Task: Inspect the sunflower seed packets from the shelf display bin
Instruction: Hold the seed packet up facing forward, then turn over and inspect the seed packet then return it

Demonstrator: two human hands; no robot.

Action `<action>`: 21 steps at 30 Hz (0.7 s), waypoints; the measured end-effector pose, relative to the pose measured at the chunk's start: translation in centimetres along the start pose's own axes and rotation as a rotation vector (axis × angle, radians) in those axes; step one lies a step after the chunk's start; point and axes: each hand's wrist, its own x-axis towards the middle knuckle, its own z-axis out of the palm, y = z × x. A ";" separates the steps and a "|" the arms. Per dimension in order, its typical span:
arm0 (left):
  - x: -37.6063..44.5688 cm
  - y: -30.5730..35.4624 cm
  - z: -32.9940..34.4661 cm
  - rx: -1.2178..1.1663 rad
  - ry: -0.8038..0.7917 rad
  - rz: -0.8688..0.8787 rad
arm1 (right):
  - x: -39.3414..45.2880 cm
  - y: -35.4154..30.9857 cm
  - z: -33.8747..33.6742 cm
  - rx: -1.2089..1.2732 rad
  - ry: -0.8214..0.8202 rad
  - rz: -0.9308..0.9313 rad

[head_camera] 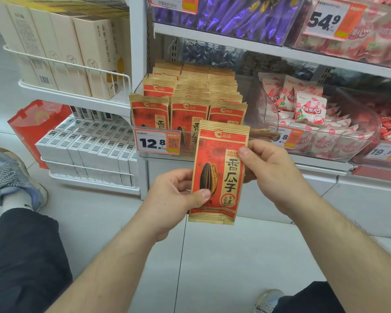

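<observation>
A white shelf [235,42] carries a clear display bin [253,102] packed with upright rows of red-and-gold sunflower seed packets [190,96], a price tag [157,143] reading 12.8 clipped to the bin's front edge, and a neighbouring bin of pink-and-white sweets [312,123] just beside it. In front of the bin, clear of the rows, one sunflower seed packet [219,172] is held upright, printed face toward the camera. The left hand [174,199] pinches its lower left edge with thumb on the front, and the right hand [273,168] grips its upper right edge, fingers [244,152] curled onto the packet.
</observation>
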 end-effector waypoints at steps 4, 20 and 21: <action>0.1 0.1 -0.1 -0.034 0.014 0.009 | -0.1 0.0 0.1 -0.011 -0.031 -0.001; 0.2 0.5 -0.1 -0.124 0.027 0.000 | -0.9 -0.8 0.1 0.034 -0.180 -0.009; 0.2 0.5 -0.1 -0.126 0.027 -0.001 | -0.9 -0.9 0.1 0.048 -0.189 -0.006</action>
